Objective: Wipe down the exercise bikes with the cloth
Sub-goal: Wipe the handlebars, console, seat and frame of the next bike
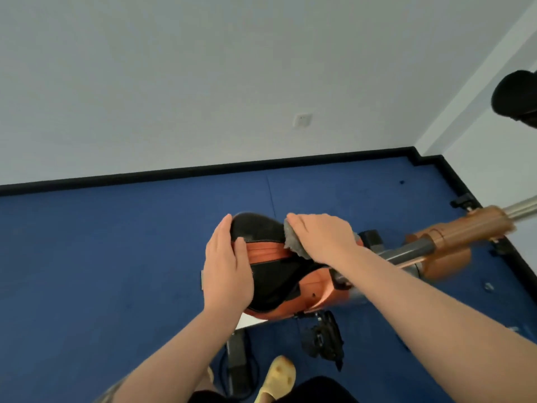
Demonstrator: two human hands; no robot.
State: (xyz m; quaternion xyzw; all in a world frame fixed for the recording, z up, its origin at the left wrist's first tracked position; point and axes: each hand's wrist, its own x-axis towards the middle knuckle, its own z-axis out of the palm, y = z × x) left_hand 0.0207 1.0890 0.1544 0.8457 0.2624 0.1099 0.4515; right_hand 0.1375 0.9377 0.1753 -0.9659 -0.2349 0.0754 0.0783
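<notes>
An exercise bike's black and orange saddle (270, 269) sits in the middle of the view. My left hand (226, 266) rests on the saddle's left side, fingers straight along its edge and thumb on top. My right hand (322, 237) presses a grey cloth (292, 238) against the saddle's right upper part; only the cloth's crumpled edge shows under the palm. The bike's orange frame (453, 237) and grey post run off to the right.
Blue floor (116, 271) spreads all around, bounded by a black skirting and grey walls. A black pedal (322, 338) hangs below the saddle. Another black saddle (515, 97) pokes in at the right edge. My foot in a yellow slipper (279, 376) stands at the bottom.
</notes>
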